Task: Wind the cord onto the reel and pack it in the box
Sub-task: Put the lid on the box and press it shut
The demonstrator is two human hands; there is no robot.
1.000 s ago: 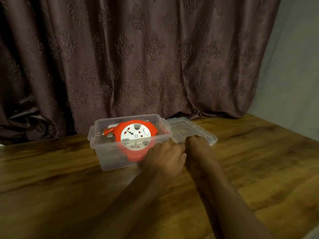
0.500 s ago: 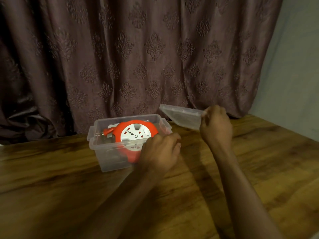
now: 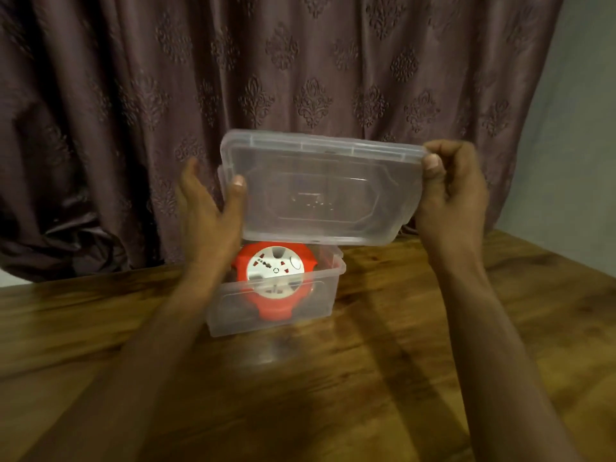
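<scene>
Hands: left hand (image 3: 208, 208) and right hand (image 3: 450, 191) each grip one short end of the lid (image 3: 320, 191), thumbs on its near face.
Lid: tilted, held above the box (image 3: 276, 308), not touching it.
Reel: red reel (image 3: 273, 281) sits inside the box on the wooden table (image 3: 400, 378).
Risk: the reel seems to stand above the rim; the lid could rock or fail to snap shut.

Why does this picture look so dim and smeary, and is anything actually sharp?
Head view: dim, warm light; the forearms and near table are blurred, the lid and reel sharper; arm shadows streak the wood; wide-angle bending at the edges.
</scene>
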